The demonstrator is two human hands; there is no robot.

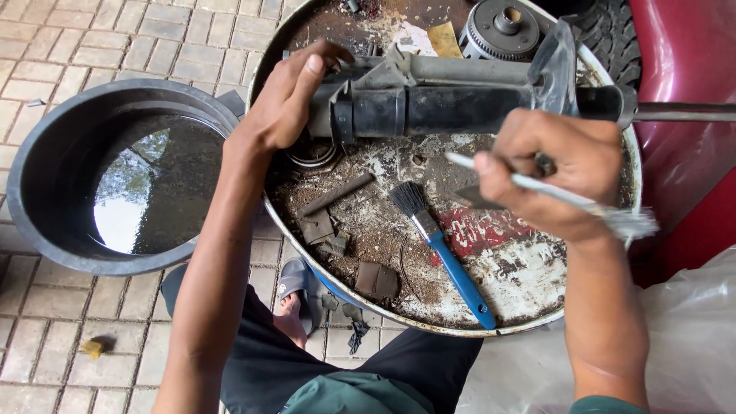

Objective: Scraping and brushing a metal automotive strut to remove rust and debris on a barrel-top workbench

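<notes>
Left hand (287,96) clamps the end of the grimy rack housing (429,103), which lies across the drum top (537,307). Right hand (563,172) is closed round a thin white-handled brush (537,188), held just below the housing. To do this well, I'd say: keep the housing pinned, work the bristles along its length, turn it for hidden faces. 1 blue brush (448,249) lies spare; black tub (57,153) of liquid sits left.

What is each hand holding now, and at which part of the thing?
The left hand grips the long grey metal steering-rack housing at its left end. The right hand holds a thin white-handled brush around mid-handle, in the fingers.
</notes>
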